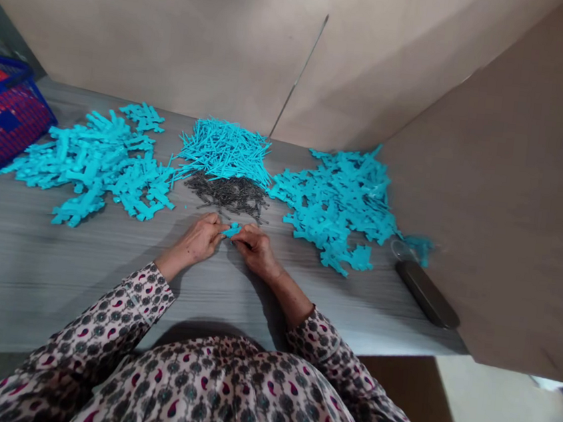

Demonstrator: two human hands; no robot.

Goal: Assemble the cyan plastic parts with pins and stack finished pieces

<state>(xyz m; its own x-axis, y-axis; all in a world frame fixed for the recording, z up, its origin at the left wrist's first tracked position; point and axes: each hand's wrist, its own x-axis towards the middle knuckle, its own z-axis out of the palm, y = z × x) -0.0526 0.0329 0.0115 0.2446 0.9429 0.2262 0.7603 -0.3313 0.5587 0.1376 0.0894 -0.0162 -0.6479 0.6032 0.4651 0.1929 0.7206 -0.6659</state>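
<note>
My left hand [204, 235] and my right hand [256, 245] meet over the table, pinching a small turquoise plastic piece [232, 230] between their fingertips. Its exact shape is mostly covered by my fingers. Just beyond my hands lies a heap of thin dark metal pins [233, 194]. Behind that is a pile of thin turquoise sticks [228, 148]. Flat, notched turquoise plastic parts [340, 200] are heaped to the right. Another heap of chunkier turquoise plastic parts [90, 157] spreads out on the left.
A blue plastic basket [7, 118] with something red inside stands at the far left. On the right, a dark elongated case [426, 293] lies near the side panel [511, 228]. A thin rod [295, 85] leans on the back panel. The grey table [77, 283] ends close to my body.
</note>
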